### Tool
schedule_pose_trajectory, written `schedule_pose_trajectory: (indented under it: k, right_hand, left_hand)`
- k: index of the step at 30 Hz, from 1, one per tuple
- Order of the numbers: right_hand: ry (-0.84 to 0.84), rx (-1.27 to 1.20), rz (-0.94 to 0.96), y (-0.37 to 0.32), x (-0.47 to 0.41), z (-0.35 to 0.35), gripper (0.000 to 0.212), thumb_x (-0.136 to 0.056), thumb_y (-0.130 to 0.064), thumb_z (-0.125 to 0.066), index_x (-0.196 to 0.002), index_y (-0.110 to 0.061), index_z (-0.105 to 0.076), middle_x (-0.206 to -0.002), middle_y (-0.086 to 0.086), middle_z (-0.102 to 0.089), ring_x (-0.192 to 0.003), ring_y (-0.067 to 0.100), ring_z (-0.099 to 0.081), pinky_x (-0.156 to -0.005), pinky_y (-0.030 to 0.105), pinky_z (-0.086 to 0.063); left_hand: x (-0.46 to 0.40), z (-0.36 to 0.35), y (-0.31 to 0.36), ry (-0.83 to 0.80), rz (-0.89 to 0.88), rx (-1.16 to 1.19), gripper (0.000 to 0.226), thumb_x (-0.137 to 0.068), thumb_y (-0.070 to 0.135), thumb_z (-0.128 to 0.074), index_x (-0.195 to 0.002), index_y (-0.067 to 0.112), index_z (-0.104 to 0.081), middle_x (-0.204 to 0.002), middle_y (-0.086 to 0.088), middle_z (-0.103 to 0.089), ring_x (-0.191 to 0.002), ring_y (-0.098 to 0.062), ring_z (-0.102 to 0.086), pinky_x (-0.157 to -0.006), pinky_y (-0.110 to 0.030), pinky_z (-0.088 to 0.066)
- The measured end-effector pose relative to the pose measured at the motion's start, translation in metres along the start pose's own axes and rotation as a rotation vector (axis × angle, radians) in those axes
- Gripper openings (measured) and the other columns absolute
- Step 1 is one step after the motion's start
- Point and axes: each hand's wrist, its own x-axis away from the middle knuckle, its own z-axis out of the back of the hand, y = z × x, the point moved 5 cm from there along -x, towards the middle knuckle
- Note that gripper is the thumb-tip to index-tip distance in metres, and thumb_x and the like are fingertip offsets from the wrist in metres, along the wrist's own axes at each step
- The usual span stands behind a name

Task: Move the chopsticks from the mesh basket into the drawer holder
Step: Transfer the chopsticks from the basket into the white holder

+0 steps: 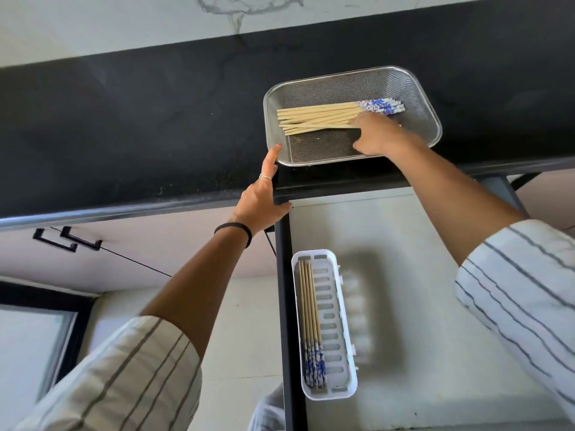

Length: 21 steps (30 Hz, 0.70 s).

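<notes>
Head cam: we've got a few chopsticks in the drawer holder (pixel 337 321), most still in the mesh basket (pixel 431 119) on the counter (pixel 124 119). Right hand (pixel 378 135) reaches onto the chopsticks (pixel 317 118), grip can't tell; left hand (pixel 264 200) fingers apart, touching basket rim.

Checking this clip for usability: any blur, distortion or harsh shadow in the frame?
Head view: wide-angle lens bends the counter edge; the sleeves at the bottom are blurred; the holder casts a soft shadow to its right on the drawer floor; chopsticks in the basket stay sharp.
</notes>
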Motion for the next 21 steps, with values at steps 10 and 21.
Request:
schedule_pose_trajectory:
  k: [10,21]
  right_hand:
    - [0.056,0.208,0.052,-0.005,-0.005,0.002,0.053,-0.086,-0.01,-0.061,-0.133,-0.016,-0.037,-0.133,0.016,-0.048,-0.126,0.038,-0.041,-0.104,0.056,-0.034]
    - [0.147,0.299,0.118,-0.016,-0.012,0.001,0.053,-0.083,-0.005,-0.064,-0.13,-0.008,-0.04,-0.13,0.015,-0.04,-0.125,0.038,-0.043,-0.105,0.056,-0.035]
  left_hand:
    - [0.001,0.002,0.002,-0.001,-0.009,0.003,0.109,-0.08,-0.002,-0.068,-0.152,0.028,0.008,-0.153,-0.015,-0.034,-0.135,-0.032,-0.043,-0.105,-0.042,-0.045]
    - [0.0,0.003,0.0,-0.002,-0.024,0.007,0.108,-0.08,-0.004,-0.068,-0.153,0.027,0.007,-0.154,-0.013,-0.032,-0.137,-0.031,-0.039,-0.106,-0.042,-0.044]
